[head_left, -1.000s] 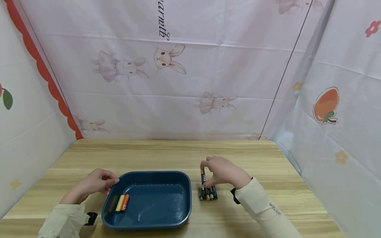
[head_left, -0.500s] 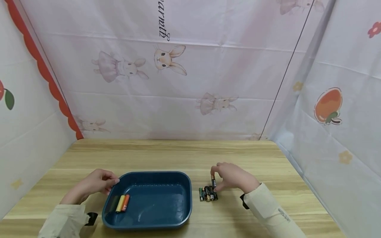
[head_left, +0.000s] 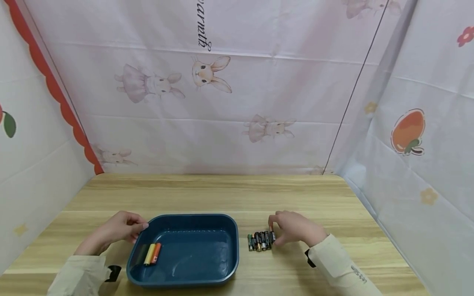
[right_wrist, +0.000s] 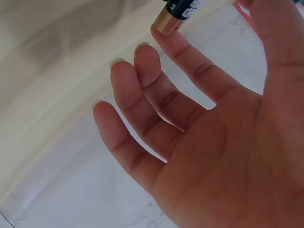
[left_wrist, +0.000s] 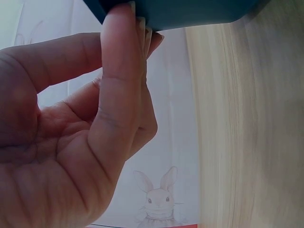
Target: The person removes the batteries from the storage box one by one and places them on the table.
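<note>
My right hand (head_left: pixel 296 228) pinches a black battery with a copper end (head_left: pixel 272 236) lengthwise between index finger and thumb. It is at the right end of a row of several batteries (head_left: pixel 258 241) on the table. In the right wrist view, the copper end of the battery (right_wrist: pixel 176 16) meets the index fingertip; the other fingers are spread and loosely bent. At the upper left rim of a dark blue rectangular tray (head_left: pixel 185 283), my left hand (head_left: pixel 119 230) pinches the edge. Inside the tray at left, a yellow battery (head_left: pixel 149 254) lies beside an orange battery (head_left: pixel 156 253).
Beneath everything is a light wood-grain table (head_left: pixel 207 193). Printed cloth (head_left: pixel 222 144) with rabbits stands behind it, and more cloth (head_left: pixel 403 172) closes in the right side. The battery row lies just right of the tray.
My right hand has moved right and toward me, bringing its battery from above the row down to the row's right end. My left hand and the tray have stayed put.
</note>
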`<act>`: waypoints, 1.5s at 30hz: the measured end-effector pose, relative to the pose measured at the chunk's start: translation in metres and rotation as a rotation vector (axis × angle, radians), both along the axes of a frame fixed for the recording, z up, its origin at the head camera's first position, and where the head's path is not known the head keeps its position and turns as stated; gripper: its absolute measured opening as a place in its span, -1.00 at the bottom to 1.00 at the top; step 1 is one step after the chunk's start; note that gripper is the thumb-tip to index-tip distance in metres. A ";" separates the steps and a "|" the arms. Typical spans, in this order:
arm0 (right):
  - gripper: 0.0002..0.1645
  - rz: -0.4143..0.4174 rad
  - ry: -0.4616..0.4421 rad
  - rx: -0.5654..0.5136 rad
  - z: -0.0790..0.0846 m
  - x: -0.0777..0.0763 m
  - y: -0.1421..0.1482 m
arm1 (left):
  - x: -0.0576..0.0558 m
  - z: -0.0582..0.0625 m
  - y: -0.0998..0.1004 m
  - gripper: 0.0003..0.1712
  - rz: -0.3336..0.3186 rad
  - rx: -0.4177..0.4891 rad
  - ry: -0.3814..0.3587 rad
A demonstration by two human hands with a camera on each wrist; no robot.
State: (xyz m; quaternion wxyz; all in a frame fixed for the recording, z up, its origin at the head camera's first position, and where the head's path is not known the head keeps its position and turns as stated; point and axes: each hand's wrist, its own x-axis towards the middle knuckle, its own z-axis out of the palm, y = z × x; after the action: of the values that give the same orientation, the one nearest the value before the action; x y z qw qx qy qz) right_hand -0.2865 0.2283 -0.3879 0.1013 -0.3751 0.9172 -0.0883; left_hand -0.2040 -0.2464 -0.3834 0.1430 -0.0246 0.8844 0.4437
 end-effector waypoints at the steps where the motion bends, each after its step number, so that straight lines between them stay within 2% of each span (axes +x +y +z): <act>1: -0.61 0.001 -0.005 -0.005 -0.001 0.000 0.000 | 0.000 0.000 0.000 -0.77 -0.003 0.001 0.001; 11: -0.58 -0.019 -0.059 -0.022 -0.009 0.002 0.001 | -0.001 0.001 0.000 -0.77 0.003 -0.003 -0.001; 27: -0.50 -0.009 -0.046 0.009 -0.014 -0.001 0.000 | 0.000 0.001 0.001 -0.78 0.010 0.007 -0.002; 38: -0.45 -0.016 -0.044 -0.001 -0.012 0.000 0.000 | -0.002 0.000 0.001 -0.79 0.038 -0.023 -0.001; 45: -0.41 -0.027 -0.060 0.010 -0.012 0.002 0.000 | -0.001 -0.001 0.000 -0.79 0.029 -0.010 -0.005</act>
State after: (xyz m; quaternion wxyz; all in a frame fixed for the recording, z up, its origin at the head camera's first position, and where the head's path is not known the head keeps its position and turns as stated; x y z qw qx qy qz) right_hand -0.2840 0.2279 -0.4001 0.1292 -0.3592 0.9192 -0.0963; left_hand -0.2051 -0.2462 -0.3844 0.1388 -0.0396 0.8858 0.4411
